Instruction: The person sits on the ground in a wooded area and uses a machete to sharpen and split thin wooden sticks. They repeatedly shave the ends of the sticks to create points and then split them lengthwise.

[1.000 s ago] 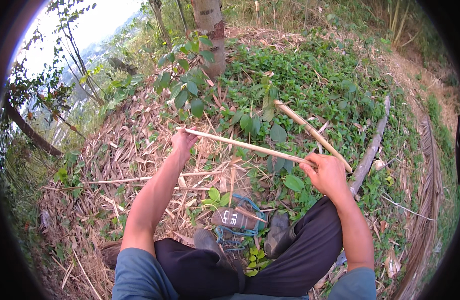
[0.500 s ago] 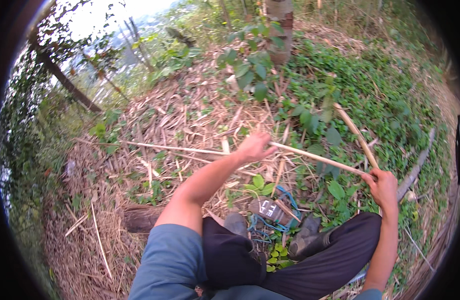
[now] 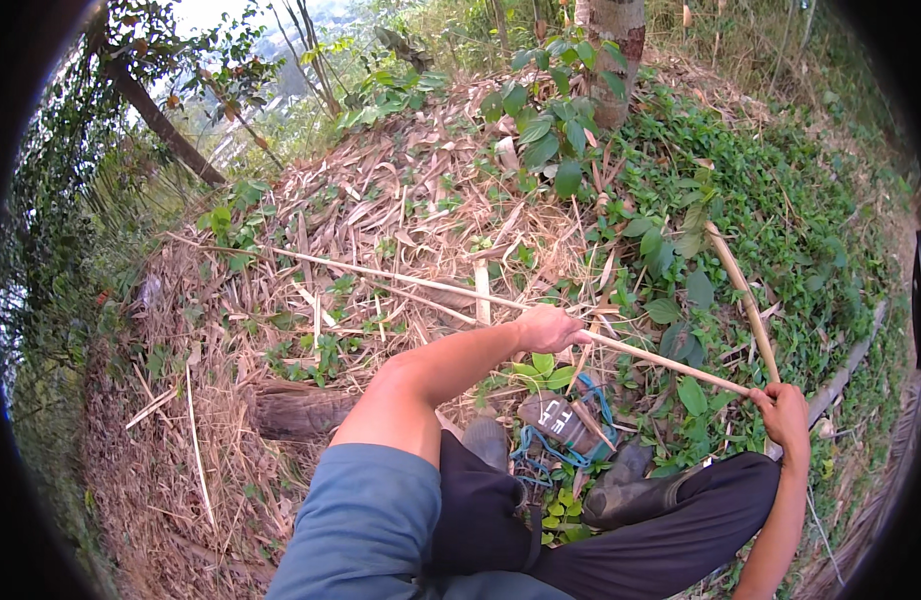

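A long, thin, pale strip, apparently bamboo or cane, runs across in front of me from the far left down to the right. My left hand is closed around it partway along, above my boots. At the strip's right end, my right hand pinches it between thumb and fingers. A thicker tan stick slants up and away from just beyond my right hand; whether it joins the strip I cannot tell. Between my boots lies a brown, block-like object with white markings, tangled with blue cord.
A short log lies left of my knee on dry leaves and straw. A tree trunk stands ahead, with leafy green plants to its right. A grey branch lies beyond my right hand. My boots frame the cord.
Both hands have come slightly nearer to me along with the strip. My left hand's fingers, looser before, now wrap the strip. The whole view has shifted a little.
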Demonstrator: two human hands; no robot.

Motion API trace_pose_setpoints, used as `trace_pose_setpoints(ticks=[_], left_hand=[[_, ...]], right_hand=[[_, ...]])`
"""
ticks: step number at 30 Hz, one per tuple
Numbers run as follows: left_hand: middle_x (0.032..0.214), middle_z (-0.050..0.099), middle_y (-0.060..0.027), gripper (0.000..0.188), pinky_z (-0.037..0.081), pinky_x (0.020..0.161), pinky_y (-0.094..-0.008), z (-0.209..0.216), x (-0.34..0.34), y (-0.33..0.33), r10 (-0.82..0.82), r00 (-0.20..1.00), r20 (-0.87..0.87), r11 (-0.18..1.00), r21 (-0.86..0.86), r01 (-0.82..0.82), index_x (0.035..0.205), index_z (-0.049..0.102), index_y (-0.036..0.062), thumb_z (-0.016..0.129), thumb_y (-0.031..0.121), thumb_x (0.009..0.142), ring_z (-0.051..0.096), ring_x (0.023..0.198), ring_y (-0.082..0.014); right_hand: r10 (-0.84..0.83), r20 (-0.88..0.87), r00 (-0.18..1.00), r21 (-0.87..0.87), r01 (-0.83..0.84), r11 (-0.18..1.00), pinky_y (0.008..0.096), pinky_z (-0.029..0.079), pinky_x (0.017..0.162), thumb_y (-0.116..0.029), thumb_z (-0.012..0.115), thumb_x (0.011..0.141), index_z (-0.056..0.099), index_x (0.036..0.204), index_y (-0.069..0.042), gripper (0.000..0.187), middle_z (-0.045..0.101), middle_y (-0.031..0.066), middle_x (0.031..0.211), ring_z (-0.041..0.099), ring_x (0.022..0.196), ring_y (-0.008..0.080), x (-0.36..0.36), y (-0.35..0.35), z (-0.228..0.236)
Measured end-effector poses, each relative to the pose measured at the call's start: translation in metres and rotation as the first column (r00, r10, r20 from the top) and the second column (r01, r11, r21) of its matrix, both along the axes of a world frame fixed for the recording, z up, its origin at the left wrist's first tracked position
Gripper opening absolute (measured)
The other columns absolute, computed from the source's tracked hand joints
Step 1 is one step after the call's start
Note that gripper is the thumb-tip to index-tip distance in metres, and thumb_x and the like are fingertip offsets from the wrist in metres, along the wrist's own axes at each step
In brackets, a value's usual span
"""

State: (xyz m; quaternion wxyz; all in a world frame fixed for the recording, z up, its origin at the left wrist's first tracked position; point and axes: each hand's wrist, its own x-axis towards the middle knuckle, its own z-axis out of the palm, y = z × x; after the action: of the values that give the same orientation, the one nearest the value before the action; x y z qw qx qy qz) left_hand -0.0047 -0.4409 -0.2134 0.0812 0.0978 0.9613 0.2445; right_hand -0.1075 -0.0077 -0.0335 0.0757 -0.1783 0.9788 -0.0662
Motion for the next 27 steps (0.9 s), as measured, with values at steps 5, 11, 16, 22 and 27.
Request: trace_pose_setpoints(ticks=[5, 11, 16, 22, 27], left_hand=[[0.072, 0.065, -0.0217, 0.055, 0.051, 0.073, -0.0554, -0.002, 0.002, 0.000, -0.010, 1.000, 0.029, 1.000, 0.021, 0.009, 0.094, 0.063, 0.0076, 0.042, 0.058, 0.101, 0.065, 0.075, -0.0453], [0.072, 0.065, -0.0219, 0.058, 0.050, 0.072, -0.0548, -0.010, 0.005, 0.000, -0.029, 0.999, 0.020, 0.998, 0.053, 0.028, 0.091, 0.062, 0.0059, 0.043, 0.059, 0.100, 0.065, 0.075, -0.0454], [0.073, 0.066, -0.0217, 0.061, 0.050, 0.072, -0.0548, 0.003, -0.004, -0.001, 0.027, 0.999, 0.045, 1.000, 0.012, -0.027, 0.094, 0.063, 0.0057, 0.045, 0.065, 0.097, 0.065, 0.076, -0.0456], [0.077, 0.067, -0.0234, 0.066, 0.049, 0.071, -0.0532, -0.009, -0.018, -0.005, 0.118, 0.993, 0.010, 0.990, 0.071, -0.118, 0.091, 0.066, 0.0032, 0.044, 0.065, 0.097, 0.065, 0.079, -0.0454], [0.069, 0.060, -0.0171, 0.072, 0.045, 0.064, -0.0474, -0.011, -0.026, 0.018, 0.009, 0.981, 0.194, 0.977, 0.209, -0.051, 0.080, 0.065, -0.0010, 0.040, 0.063, 0.100, 0.056, 0.064, -0.0333]], right_hand=[[-0.003, 0.011, 1.000, 0.042, 0.003, 0.999, 0.0470, 0.044, 0.060, -0.040, 0.071, 0.089, 0.066, 0.073, 0.001, 0.044, 0.059, 0.0175, 0.061, 0.059, 0.060, 0.0365, 0.000, 0.000, -0.002], [0.007, -0.002, 1.000, 0.036, -0.007, 0.999, 0.0473, 0.044, 0.061, -0.040, 0.072, 0.089, 0.066, 0.073, 0.000, 0.044, 0.059, 0.0166, 0.061, 0.059, 0.061, 0.0363, 0.003, 0.009, -0.010], [-0.104, -0.021, 0.994, -0.021, 0.103, 0.994, 0.0446, 0.046, 0.062, -0.039, 0.076, 0.086, 0.064, 0.073, 0.000, 0.043, 0.061, 0.0140, 0.063, 0.062, 0.064, 0.0341, 0.008, -0.006, 0.003], [-0.131, -0.233, 0.964, -0.470, 0.007, 0.883, 0.0366, 0.050, 0.068, -0.019, 0.075, 0.086, 0.064, 0.088, 0.000, 0.022, 0.064, 0.0135, 0.080, 0.064, 0.074, 0.0252, -0.017, 0.008, -0.008], [-0.405, -0.286, 0.869, -0.729, 0.078, 0.681, 0.0349, 0.053, 0.077, -0.016, 0.072, 0.090, 0.064, 0.105, 0.000, 0.023, 0.070, 0.0106, 0.096, 0.066, 0.084, 0.0193, -0.028, 0.016, -0.007]])
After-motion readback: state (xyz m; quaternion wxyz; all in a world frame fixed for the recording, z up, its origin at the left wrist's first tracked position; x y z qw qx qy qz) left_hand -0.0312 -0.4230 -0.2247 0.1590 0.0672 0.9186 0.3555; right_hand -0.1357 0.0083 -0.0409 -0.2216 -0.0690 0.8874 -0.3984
